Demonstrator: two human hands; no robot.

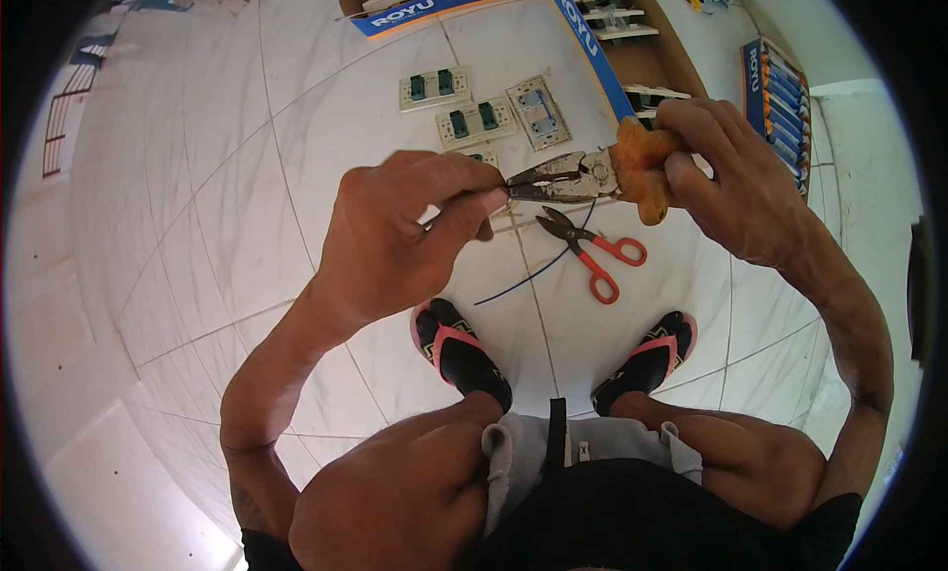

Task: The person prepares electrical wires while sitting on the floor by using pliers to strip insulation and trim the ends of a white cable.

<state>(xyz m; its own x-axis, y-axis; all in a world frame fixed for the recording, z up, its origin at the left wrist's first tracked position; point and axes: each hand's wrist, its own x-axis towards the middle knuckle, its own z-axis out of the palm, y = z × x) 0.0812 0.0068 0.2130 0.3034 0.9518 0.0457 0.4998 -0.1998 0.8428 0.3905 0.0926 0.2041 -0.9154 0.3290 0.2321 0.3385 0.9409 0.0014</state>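
Right hand (pixel 716 166): clamped on the worn orange-brown handles of steel combination pliers (pixel 591 179). The pliers are held above the floor, between the two hands, metal nose pointing left. Left hand (pixel 395 230): raised opposite; thumb and forefinger come to the nose tips. Cannot tell whether these fingers grip anything; the contact point is too small and partly covered. Hands are apart from each other, bridged by the tool.

Below the pliers, on the white, grey-veined tile floor (pixel 217 226): dark-bladed snips with red loop handles (pixel 585 237), blades toward upper left. A thin blue wire (pixel 523 285) runs diagonally beside and behind them.

Beyond the hands: off-white rectangular plates with dark green inserts (pixel 476 123), near a similar off-white plate with pale blue inserts (pixel 538 112). Behind these, a blue-edged cardboard box (pixel 592 53) contains more plates.
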